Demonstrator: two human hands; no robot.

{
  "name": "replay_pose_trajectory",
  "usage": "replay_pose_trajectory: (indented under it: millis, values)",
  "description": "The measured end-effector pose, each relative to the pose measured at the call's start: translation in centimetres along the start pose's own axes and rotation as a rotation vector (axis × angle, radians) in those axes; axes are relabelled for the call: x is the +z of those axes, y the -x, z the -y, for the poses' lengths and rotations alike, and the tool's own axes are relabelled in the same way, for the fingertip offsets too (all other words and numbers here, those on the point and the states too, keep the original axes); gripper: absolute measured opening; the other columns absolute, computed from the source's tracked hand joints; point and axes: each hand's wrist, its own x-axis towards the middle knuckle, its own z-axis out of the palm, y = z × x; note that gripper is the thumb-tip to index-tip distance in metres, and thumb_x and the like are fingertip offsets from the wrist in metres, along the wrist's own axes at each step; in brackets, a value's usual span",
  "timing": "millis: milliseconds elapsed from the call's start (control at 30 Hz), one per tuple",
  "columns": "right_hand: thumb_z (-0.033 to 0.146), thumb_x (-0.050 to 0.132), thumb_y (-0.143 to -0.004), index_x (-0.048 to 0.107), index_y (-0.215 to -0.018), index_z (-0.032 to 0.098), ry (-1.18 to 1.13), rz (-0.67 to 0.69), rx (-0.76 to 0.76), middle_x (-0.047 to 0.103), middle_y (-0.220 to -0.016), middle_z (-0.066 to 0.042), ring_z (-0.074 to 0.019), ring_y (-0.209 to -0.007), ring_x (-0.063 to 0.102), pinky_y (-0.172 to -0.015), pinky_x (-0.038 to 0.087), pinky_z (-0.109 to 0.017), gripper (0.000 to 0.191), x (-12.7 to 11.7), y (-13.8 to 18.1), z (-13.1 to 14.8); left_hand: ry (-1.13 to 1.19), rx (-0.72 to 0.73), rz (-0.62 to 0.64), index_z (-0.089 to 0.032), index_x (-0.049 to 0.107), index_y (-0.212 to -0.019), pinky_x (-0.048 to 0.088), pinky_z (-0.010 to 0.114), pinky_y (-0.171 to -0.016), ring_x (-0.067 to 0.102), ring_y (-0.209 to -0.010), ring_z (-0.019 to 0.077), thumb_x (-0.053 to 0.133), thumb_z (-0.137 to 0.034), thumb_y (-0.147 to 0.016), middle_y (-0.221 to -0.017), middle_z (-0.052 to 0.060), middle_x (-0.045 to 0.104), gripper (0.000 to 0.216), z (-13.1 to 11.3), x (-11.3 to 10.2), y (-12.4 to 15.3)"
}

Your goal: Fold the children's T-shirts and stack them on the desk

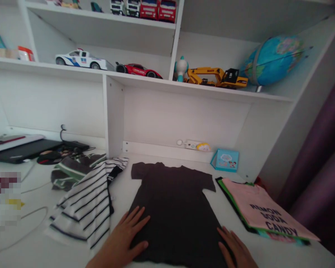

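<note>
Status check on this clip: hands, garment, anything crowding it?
Left hand and right hand flat and open on the dark T-shirt, which is spread on the desk. Striped shirt at left, pink folded stack at right, both apart from it.

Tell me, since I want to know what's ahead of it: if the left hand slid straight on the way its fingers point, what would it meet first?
The left hand lies flat on the dark T-shirt, fingers pointing up and right. It would likely just cross more of the shirt toward its right sleeve; nothing else shows in that line before the teal box.
</note>
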Motion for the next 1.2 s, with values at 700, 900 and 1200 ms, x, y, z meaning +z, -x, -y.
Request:
replay_pose_trajectory:
  millis: [700,900,1200]
  values:
    - [0.048,0.038,-0.081,0.044,-0.123,0.028,-0.122,-0.158,0.101,0.041,-0.130,0.002,-0.0215,-0.123,0.033,-0.102,0.030,-0.043,0.047,-0.4,0.5,2.4,-0.091,-0.044,0.062,-0.022,0.015,-0.136,0.015,0.047,-0.103,0.001,-0.128,0.0284,0.031,-0.061,-0.080,-0.142,0.009,0.005,0.069,0.1,0.3,-0.2]
    - [0.047,0.041,-0.080,0.052,-0.115,0.027,-0.154,-0.128,0.058,0.044,-0.128,0.001,-0.0220,-0.121,0.036,-0.100,0.033,-0.041,0.042,0.2,0.6,0.4,-0.139,-0.086,0.178,-0.021,0.029,-0.132,0.022,0.051,-0.098,0.015,-0.126,0.0354,0.038,-0.071,-0.069,-0.138,0.016,0.020,0.081,-1.4,-1.2,0.1]
    - [0.051,0.031,-0.082,0.052,-0.117,0.020,-0.116,-0.012,-0.051,0.042,-0.130,-0.005,-0.0207,-0.119,0.039,-0.103,0.029,-0.036,0.051,-3.9,-6.9,3.0,-0.185,0.072,0.084,-0.016,0.036,-0.130,0.027,0.042,-0.098,0.031,-0.122,0.0274,0.026,-0.053,-0.084,-0.133,0.014,0.037,0.059,1.8,-5.8,-8.0]
